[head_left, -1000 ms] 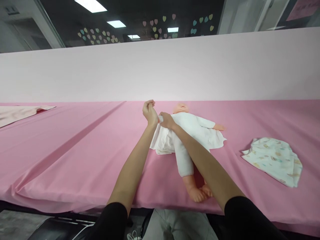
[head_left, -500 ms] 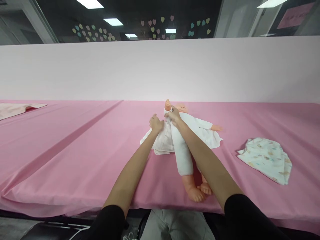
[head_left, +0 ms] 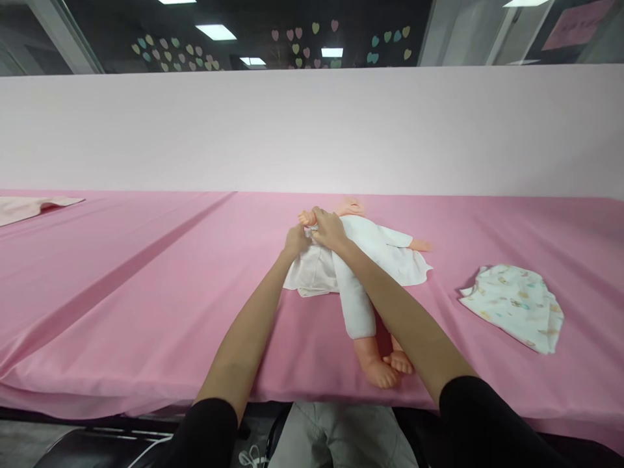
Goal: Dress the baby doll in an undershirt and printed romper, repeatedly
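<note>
A baby doll (head_left: 357, 302) with a white cloth body lies on its back, feet toward me. A white baby garment (head_left: 316, 270) is spread under and beside its torso. My right hand (head_left: 330, 230) is closed around the doll's arm near the wrist, and the doll's small hand (head_left: 307, 218) sticks out to the left past my fingers. Close against it, my left hand (head_left: 297, 240) is closed at the upper edge of the garment, by the doll's wrist. Its fingertips are partly hidden. The doll's other arm (head_left: 419, 244) stretches out to the right.
A folded white cloth with a coloured print (head_left: 517, 305) lies to the right on the pink sheet (head_left: 146, 312). At the far left is a pale pink cloth (head_left: 29, 208). A white wall (head_left: 312, 130) stands behind the table.
The doll's arm, raised before, has tilted down to the left with my right hand on it. My left hand has moved up and closed beside the doll's wrist.
</note>
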